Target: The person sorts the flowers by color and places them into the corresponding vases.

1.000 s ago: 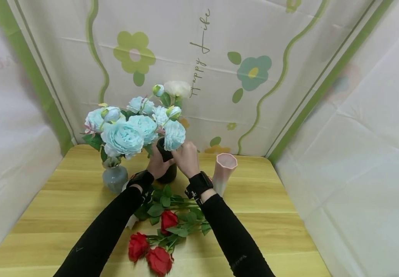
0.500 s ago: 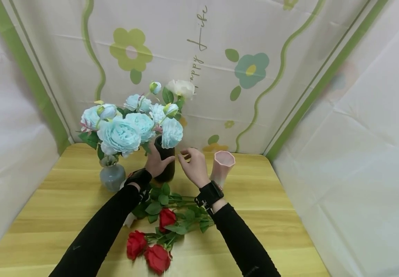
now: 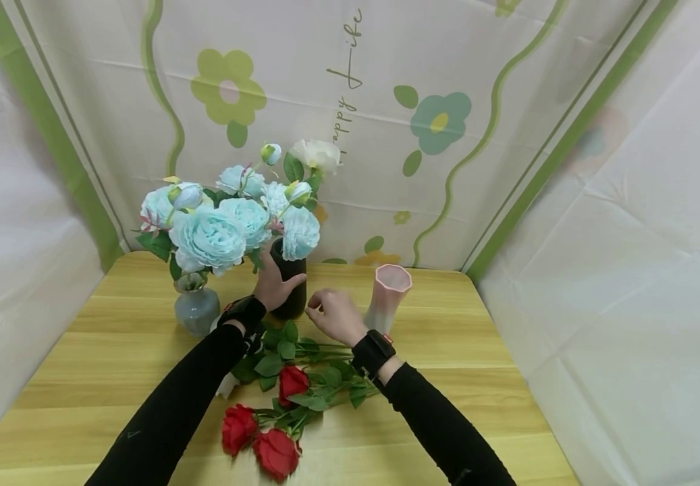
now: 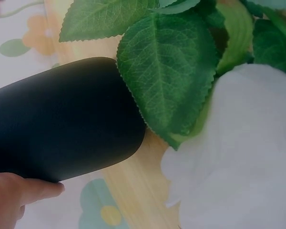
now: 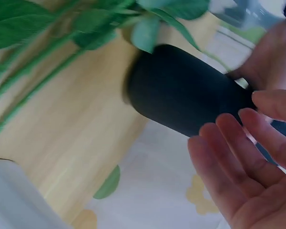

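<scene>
My left hand holds the black vase, its thumb across the near side; its other fingers are mostly hidden. In the left wrist view the vase fills the left side, a finger along its edge. A white flower rises above the vase, its lower stem hidden behind pale blue flowers. My right hand is just right of the vase with nothing in it; in the right wrist view its loosely curved fingers overlap the vase.
Pale blue flowers fill a grey vase at left. A pink-and-white vase stands behind my right wrist. Red roses with leafy stems lie in front, and white petals show beside my left forearm. A patterned cloth backs the wooden table.
My right hand has come away from the vase's mouth, moving right and then down towards me. The white flower has shifted slightly right against the blue ones. My left hand stays at the vase.
</scene>
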Motion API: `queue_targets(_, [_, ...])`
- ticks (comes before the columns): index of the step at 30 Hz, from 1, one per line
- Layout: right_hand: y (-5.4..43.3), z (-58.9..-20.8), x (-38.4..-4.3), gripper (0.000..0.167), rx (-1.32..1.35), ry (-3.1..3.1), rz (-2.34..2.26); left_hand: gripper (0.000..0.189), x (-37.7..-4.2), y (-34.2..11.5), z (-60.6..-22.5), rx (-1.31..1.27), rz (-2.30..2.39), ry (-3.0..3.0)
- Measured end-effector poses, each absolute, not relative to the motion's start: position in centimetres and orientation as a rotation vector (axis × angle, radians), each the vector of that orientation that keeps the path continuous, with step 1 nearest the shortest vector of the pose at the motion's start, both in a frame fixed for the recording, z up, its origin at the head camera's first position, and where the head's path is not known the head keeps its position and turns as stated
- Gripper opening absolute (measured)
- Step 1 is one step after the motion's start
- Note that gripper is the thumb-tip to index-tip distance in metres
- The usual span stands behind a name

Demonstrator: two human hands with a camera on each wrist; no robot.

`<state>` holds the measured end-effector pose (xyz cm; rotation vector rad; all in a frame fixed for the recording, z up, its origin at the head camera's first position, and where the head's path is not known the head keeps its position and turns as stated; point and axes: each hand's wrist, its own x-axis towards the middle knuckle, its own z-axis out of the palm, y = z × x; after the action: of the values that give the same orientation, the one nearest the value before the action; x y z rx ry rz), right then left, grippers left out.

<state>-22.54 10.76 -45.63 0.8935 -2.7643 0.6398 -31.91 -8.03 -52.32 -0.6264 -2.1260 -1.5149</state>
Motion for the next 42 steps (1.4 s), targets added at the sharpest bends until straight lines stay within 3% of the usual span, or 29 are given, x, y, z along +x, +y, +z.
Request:
queue_targets(4, [10.8, -46.8, -22.0, 0.009, 0.991, -2.846, 0.455, 0.103, -32.2, -8.0, -52.7, -0.594, -1.528, -2.127])
queue_targets(9, [11.1, -48.3, -21.8, 0.006, 1.091, -2.884, 0.333, 0.099, -29.9, -7.9, -49.7, -0.558, -1.548, -2.187])
queue_targets(27, [11.0, -52.6, -22.8, 0.024, 1.175, -2.956, -0.057, 0.097, -29.2, -7.7, -48.6, -0.53, -1.506, -2.247])
queue_targets(42, [10.2, -53.7, -22.8, 0.012, 1.185, -2.746, -0.34, 0.099, -29.0, -7.7, -48.5, -0.521, -1.518, -2.265])
